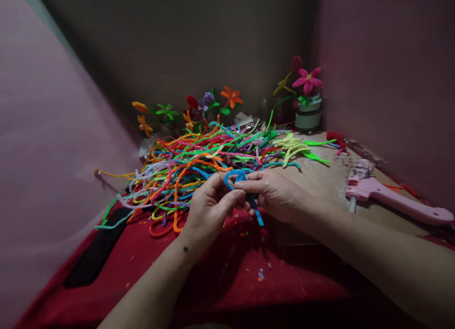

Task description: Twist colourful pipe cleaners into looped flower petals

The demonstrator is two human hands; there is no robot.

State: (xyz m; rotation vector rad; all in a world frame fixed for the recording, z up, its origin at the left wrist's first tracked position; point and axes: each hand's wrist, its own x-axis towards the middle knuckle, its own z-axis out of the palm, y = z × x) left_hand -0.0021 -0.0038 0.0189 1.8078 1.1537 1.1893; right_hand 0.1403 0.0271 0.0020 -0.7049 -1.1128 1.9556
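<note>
A blue pipe cleaner (259,216), bent into loops at its upper part, is held between my two hands over the front of the table. My left hand (215,201) pinches it from the left, thumb pointing right. From the right, my right hand (268,191) grips the looped part between thumb and fingers. One straight end hangs down below the right fingers. Just behind both hands lies a large heap of pipe cleaners (199,153) in many colours. Some of the blue loop is hidden by my fingers.
A pink hot glue gun (398,198) lies at the right on a brown board (305,177). Behind the heap stand pipe-cleaner flowers (232,96), with a pink flower (307,80) by a pale green jar (308,115). A black strip (97,248) lies on the red cloth (149,281).
</note>
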